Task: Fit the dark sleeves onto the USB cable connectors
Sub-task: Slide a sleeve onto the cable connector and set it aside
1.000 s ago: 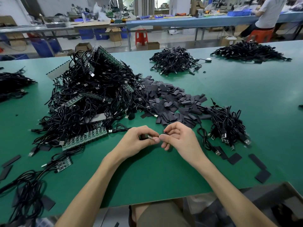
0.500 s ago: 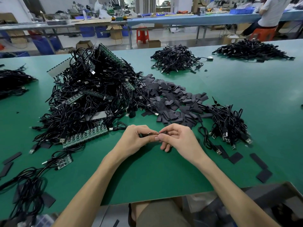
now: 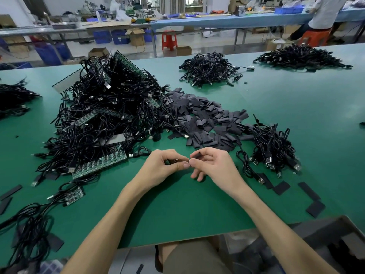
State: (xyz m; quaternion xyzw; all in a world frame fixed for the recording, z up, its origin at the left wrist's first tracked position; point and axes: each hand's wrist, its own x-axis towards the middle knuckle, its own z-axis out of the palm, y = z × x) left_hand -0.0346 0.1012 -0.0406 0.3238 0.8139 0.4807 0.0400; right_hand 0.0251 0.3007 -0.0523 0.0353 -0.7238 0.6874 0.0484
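Two hands were close together just in front of the sleeve pile [image 3: 205,123].
The left hand [image 3: 165,169] pinched a cable connector [image 3: 177,160]; the right hand [image 3: 214,166] pinched a dark sleeve [image 3: 196,155] just beside it. A cable heap [image 3: 102,123] lay left of that pile.

Big green matte worktable [image 3: 296,119] up front, then shiny grey floor [image 3: 213,47] and a long blue-topped workbench [image 3: 217,22] across the back. A red plastic stool [image 3: 169,39], blue plastic crates [image 3: 110,37] and a brown cardboard box [image 3: 136,38] sit below. Someone in a white shirt [image 3: 325,12] sits on an orange stool [image 3: 314,37].
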